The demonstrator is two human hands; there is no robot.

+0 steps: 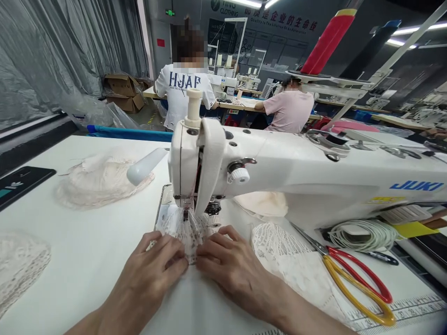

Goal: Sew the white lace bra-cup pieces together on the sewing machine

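Observation:
A piece of white lace fabric [190, 232] lies gathered under the presser foot [186, 214] of a white sewing machine [279, 158]. My left hand [155, 265] grips the lace at its left edge, fingers curled and pressed down just in front of the needle area. On the right edge, my right hand [230, 260] holds the same lace with bent fingers. Between the two hands the lace fans out in folds toward the foot. The fingertips are partly hidden in the cloth. More lace pieces [279, 242] lie beside my right hand.
Scissors [356, 279] with red and yellow handles lie right, near a coil of pale cord [363, 235] and a ruler [401, 309]. Stacked lace pieces [94, 184], a translucent cylinder [146, 166] and a phone [24, 184] lie left. Two people [186, 88] sit at machines beyond.

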